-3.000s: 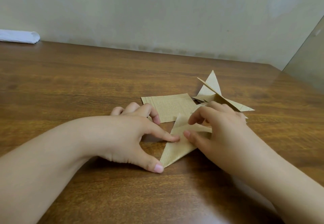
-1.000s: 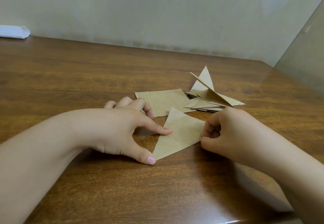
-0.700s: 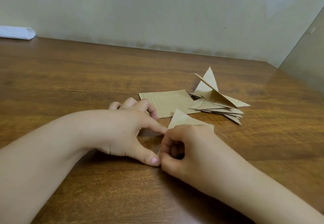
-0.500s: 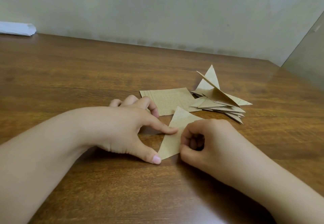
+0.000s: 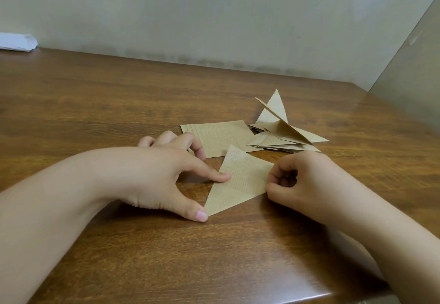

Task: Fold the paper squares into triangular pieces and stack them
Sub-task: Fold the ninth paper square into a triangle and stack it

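**Pressing a folded triangle flat with both hands**

Pinning the triangle (image 5: 238,182) to the table (image 5: 95,103) with the left hand (image 5: 152,177): index fingertip pressing its left edge, thumb tip touching its near corner, other fingers curled loosely behind. Bearing on the triangle's right edge with the right hand (image 5: 300,180), fingers curled into a fist and gripping nothing, knuckles meeting the paper. Lying flat just beyond the triangle, partly under its far tip: an unfolded square (image 5: 221,137). Sitting just right of the square: a loose stack (image 5: 283,137) of folded triangles, its top piece springing open with one flap tilting upward. Resting at the far left edge, against the wall (image 5: 214,13): a white bundle (image 5: 16,41).
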`<act>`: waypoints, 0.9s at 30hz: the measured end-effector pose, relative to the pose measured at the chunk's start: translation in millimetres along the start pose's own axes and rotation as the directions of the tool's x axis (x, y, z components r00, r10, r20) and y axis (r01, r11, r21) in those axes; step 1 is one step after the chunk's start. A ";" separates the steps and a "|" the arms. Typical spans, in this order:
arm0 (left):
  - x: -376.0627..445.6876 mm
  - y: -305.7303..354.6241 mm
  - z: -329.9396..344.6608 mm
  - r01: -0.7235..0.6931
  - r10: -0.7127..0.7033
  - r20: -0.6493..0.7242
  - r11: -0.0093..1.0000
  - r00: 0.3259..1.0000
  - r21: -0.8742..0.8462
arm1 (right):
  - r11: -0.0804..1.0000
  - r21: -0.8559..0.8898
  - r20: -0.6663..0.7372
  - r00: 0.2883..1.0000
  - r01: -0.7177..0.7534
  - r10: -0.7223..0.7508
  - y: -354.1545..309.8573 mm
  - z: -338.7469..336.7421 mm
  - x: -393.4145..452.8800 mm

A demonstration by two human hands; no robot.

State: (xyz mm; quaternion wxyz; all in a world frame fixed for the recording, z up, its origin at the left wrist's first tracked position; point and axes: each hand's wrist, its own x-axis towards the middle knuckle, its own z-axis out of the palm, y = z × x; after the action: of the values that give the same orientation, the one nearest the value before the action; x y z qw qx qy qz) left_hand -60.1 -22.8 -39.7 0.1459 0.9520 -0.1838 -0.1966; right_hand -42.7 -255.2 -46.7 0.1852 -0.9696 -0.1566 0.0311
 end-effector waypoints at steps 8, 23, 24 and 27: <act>0.4 -1.4 0.0 -0.028 0.029 -0.015 0.999 0.999 0.023 | 0.997 -0.073 0.019 0.999 -0.040 0.042 1.1 -7.5 3.9; -6.0 4.0 -3.3 -0.206 0.201 -0.219 0.979 0.955 0.001 | 0.896 -0.224 -0.087 0.908 0.382 -0.409 7.5 28.9 -68.0; -6.0 8.8 1.0 -0.218 0.226 -0.293 0.974 0.929 0.059 | 0.889 -0.269 -0.144 0.898 0.370 -0.416 2.2 34.5 -72.4; -7.2 28.9 14.1 -0.237 0.294 -0.296 0.948 0.909 0.212 | 0.873 -0.352 -0.272 0.856 0.337 -0.440 -8.6 50.2 -81.4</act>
State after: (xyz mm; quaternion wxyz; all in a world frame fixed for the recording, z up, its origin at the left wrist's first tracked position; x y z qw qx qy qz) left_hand -80.7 -48.5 -39.7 0.1172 0.9462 -0.3015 0.0009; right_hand -128.4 -255.8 -90.0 0.0668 -0.9238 -0.3193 -0.2003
